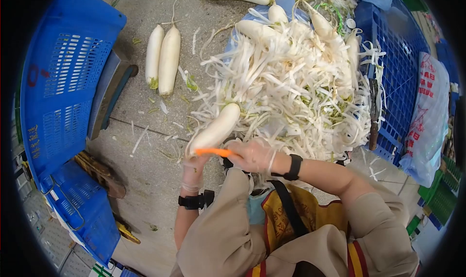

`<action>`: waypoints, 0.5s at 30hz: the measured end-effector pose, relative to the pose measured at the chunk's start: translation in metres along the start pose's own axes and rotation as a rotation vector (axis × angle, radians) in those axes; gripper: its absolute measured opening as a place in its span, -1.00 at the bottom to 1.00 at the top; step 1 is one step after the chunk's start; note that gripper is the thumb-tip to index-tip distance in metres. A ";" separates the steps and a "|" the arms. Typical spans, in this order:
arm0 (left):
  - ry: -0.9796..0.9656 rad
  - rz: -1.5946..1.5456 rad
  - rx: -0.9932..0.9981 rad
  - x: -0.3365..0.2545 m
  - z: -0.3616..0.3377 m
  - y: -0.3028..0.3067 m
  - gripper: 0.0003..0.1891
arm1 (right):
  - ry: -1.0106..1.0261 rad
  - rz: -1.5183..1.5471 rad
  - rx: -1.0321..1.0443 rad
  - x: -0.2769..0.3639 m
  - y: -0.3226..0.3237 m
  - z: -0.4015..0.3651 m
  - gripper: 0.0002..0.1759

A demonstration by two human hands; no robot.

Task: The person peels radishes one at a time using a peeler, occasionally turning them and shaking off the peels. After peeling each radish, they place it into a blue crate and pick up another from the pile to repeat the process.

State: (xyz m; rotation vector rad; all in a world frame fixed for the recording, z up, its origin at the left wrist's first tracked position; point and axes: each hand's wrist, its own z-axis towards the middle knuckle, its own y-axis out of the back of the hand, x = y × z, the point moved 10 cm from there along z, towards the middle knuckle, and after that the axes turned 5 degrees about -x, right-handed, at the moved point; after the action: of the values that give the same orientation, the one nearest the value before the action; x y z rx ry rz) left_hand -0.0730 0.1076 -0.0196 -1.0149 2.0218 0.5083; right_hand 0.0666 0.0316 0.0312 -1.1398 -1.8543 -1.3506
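My left hand (193, 168), in a clear plastic glove, grips the lower end of a white daikon radish (216, 127), which tilts up and to the right. My gloved right hand (252, 155) is closed around an orange-handled peeler (213, 151). The peeler lies across the radish's near end, and its blade is too small to make out. Just beyond, a large heap of white peelings (291, 78) spreads over the floor, with several whole radishes lying in and around it.
Two daikon radishes (169, 61) lie side by side on the floor (141, 112). Blue plastic crates (68, 78) stand at the left. At the right are another blue crate (395, 92), a knife-like tool with a dark handle (374, 114) and a printed plastic bag (424, 121).
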 end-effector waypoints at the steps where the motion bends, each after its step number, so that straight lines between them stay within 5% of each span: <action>1: 0.001 0.002 0.001 -0.005 0.000 -0.004 -0.43 | -0.001 0.002 -0.001 -0.010 -0.008 0.002 -0.70; 3: -0.162 0.094 -0.034 -0.028 -0.002 -0.012 -0.47 | -0.033 0.104 0.030 -0.046 -0.037 0.005 -0.74; 6: 0.000 -0.018 -0.018 0.010 0.007 0.011 -0.49 | 0.105 0.121 -0.171 -0.032 -0.044 0.012 -0.81; 9: -0.090 0.173 -0.081 -0.006 0.000 0.013 -0.67 | -0.051 0.211 -0.236 -0.031 -0.026 0.008 -0.75; 13: -0.130 0.097 -0.089 -0.013 0.005 0.003 -0.69 | -0.107 0.084 -0.234 -0.041 -0.020 0.004 -0.74; 15: -0.113 0.043 -0.143 -0.008 0.003 0.009 -0.52 | -0.083 0.058 -0.207 -0.037 -0.025 0.007 -0.68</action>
State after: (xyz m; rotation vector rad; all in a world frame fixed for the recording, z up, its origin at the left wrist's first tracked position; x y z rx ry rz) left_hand -0.0752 0.1189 -0.0150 -1.0054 1.9318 0.7266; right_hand 0.0624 0.0240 -0.0125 -1.3628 -1.7547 -1.5094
